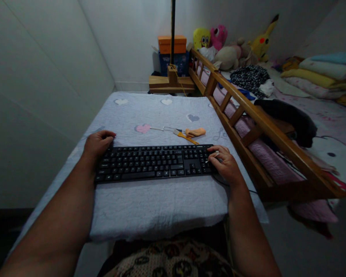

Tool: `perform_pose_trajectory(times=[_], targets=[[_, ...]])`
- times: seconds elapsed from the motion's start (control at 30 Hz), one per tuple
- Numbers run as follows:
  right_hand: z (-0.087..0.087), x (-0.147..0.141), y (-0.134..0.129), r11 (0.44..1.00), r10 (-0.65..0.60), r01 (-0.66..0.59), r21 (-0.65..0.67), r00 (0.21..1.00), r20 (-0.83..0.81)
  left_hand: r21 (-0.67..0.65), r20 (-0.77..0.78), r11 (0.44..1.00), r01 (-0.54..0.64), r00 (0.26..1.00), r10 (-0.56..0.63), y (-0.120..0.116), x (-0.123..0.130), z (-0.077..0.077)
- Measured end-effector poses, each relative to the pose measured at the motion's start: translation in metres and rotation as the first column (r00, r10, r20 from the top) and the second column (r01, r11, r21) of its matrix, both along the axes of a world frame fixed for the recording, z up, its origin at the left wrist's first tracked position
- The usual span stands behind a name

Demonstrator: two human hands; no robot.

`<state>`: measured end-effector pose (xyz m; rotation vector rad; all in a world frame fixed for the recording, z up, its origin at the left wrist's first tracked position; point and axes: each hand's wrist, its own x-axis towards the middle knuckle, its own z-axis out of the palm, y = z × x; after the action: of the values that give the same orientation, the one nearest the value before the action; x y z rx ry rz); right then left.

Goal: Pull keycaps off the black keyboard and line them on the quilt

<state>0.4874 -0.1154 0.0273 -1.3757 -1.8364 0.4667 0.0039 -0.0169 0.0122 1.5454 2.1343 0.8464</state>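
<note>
Dim room, pale walls; a table under a light blue-grey cloth (161, 206) with heart prints sits below both hands. Black full-size keyboard (150, 163) lies flat on it, spanning the gap between the hands, keys up. Left hand (98, 145) is at the keyboard's far left corner, fingers curled inward; can't tell whether it grips the edge or just rests there. Right hand (224, 163) is over the number-pad end, fingers bent, pinching a thin white stick (213, 157), cotton-swab-like, angled down toward the number keys; can't tell if the tip touches. Black cable (221, 181) runs out on the near side of the right hand. Just beyond the keyboard, nearer the right hand than the left: a yellow-handled brush (187, 137), a bunched orange cloth (196, 132) just beside it, and a thin metal rod (156, 129) to their left. Right of the right hand, a wooden bed rail (258, 117); past it, stacked folded bedding (324, 75). Far beyond both hands: a wooden stand base (161, 82), an orange box (172, 44), a SpongeBob plush (202, 38) and a Pikachu plush (260, 47).
</note>
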Motion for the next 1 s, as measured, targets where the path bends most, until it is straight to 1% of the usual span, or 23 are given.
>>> perform_pose_trajectory(times=[0.6,1.0], targets=[[-0.0034,0.0092,0.0009,0.998,-0.065,0.065,-0.019,0.998,0.004,0.008,0.007,1.0,-0.008,1.0,0.008,-0.0001,-0.0011,-0.0019],[-0.0027,0.0007,0.0011,1.0,-0.002,0.002,0.016,1.0,0.003,0.015,0.005,1.0,-0.007,1.0,0.006,-0.0009,0.0007,0.0009]])
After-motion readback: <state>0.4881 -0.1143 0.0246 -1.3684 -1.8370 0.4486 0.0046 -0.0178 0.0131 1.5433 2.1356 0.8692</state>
